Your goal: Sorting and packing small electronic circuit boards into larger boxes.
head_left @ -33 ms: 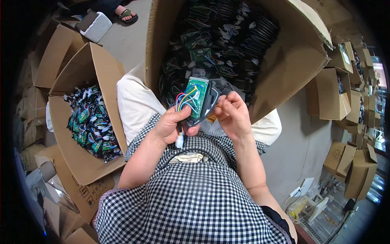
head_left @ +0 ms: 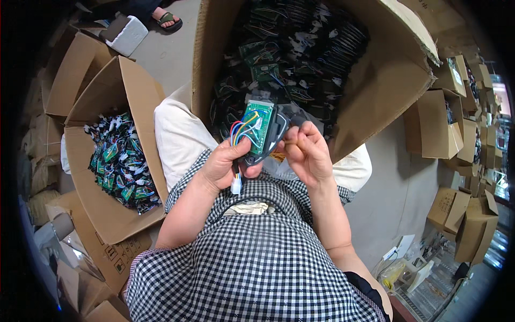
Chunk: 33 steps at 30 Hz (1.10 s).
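Note:
My left hand (head_left: 221, 165) grips a green circuit board (head_left: 262, 127) seated in a black plastic housing (head_left: 279, 127), thumb on the wires and fingers underneath. Red, yellow, blue and white wires (head_left: 242, 129) loop over the board. They gather into a black-sleeved lead that hangs below my thumb and ends in a white connector (head_left: 236, 186). Beside the housing's right edge, my right hand (head_left: 312, 155) is closed in a pinch. Whatever its fingertips hold is too small or hidden to make out.
A large cardboard box (head_left: 389, 70) full of similar boards stands open between my knees. Left of me, another carton (head_left: 88, 188) holds a heap of wired boards. More cartons (head_left: 434, 123) line the right side. A person's sandalled foot (head_left: 167, 19) shows at the far left.
The board and housing have shifted slightly left and tilted a little. My right hand keeps its pinch, its fingers slightly farther from the housing's edge.

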Each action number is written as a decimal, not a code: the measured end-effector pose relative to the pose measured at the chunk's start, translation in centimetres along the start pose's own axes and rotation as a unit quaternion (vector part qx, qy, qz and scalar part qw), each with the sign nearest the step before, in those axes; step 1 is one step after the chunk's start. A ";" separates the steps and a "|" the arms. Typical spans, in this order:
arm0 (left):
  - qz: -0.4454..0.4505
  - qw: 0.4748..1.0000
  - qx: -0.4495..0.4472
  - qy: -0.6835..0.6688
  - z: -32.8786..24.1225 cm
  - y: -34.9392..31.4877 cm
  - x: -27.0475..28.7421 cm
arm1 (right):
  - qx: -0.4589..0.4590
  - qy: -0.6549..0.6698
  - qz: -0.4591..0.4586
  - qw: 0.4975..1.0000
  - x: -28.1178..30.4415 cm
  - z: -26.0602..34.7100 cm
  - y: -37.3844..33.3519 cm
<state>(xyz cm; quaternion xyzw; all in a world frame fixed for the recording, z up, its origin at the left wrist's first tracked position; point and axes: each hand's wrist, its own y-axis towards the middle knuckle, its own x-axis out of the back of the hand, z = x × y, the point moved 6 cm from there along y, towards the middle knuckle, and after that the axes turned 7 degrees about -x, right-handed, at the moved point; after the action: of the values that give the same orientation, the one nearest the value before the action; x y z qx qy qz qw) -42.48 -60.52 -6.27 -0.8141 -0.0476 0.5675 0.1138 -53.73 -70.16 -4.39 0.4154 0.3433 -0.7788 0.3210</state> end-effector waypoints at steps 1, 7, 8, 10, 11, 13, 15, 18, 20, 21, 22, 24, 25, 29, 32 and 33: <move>0.019 1.000 -0.006 -0.010 -0.3 0.1 0.1 | -0.005 -0.029 0.056 0.998 -0.3 0.0 -0.5; -0.012 0.991 -0.059 0.117 -3.6 -1.0 -1.4 | -0.223 -0.300 0.246 0.894 1.6 0.2 -3.4; 0.000 0.986 -0.034 0.163 -3.4 -1.3 -1.4 | -0.081 -0.203 0.369 0.903 0.0 2.1 -4.0; 0.015 0.987 -0.024 0.160 -2.4 -1.2 -1.5 | -0.043 -0.052 0.300 0.951 1.0 3.4 -3.4; 0.008 0.988 -0.028 0.154 -2.0 -1.0 -2.1 | -0.033 -0.035 0.309 0.950 1.4 3.0 -3.1; 0.016 0.989 -0.032 0.145 -2.0 -0.9 -2.0 | -0.024 -0.018 0.322 0.946 1.0 1.7 -2.4; 0.009 0.990 -0.048 0.135 -2.5 -1.0 -2.1 | 0.109 0.021 0.259 0.960 -0.2 2.6 -2.0; 0.008 0.988 -0.064 0.140 -3.3 -1.4 -2.1 | 0.164 -0.245 0.161 0.942 -1.7 4.2 -0.8; -0.056 0.932 -0.009 0.358 -3.7 -1.6 -1.6 | 0.151 -0.307 0.123 0.932 -3.0 5.4 -0.6; -0.023 0.849 -0.017 0.528 -3.7 -1.2 -2.2 | 0.147 -0.525 0.130 0.828 -4.7 5.4 -0.4; 0.088 0.709 -0.137 0.686 -3.5 -0.9 -4.3 | 0.136 -0.714 0.130 0.675 -5.8 5.0 -0.3; 0.135 0.544 0.103 0.822 -1.1 -0.4 -6.2 | 0.144 -0.814 0.130 0.547 -7.4 2.1 0.6; 0.138 0.531 0.094 0.831 -0.2 -0.9 -5.9 | 0.112 -0.831 0.118 0.531 -7.0 0.9 1.7; 0.180 0.650 -0.100 0.731 -3.3 -2.0 -7.9 | -0.130 -0.291 0.016 0.948 1.3 2.5 4.1; -0.026 0.948 -0.120 0.295 -5.4 -3.9 -3.9 | 0.017 -0.328 0.057 0.943 -0.6 2.1 2.1; -0.059 0.962 -0.109 0.241 -5.3 -3.8 -3.0 | 0.099 -0.378 0.074 0.918 -3.0 2.2 1.2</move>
<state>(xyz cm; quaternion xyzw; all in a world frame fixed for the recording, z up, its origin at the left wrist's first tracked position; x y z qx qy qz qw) -38.35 -58.14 -0.86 -0.9300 -0.1288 0.3378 0.0657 -52.36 -71.99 -1.13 0.1440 0.0858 -0.8817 0.4411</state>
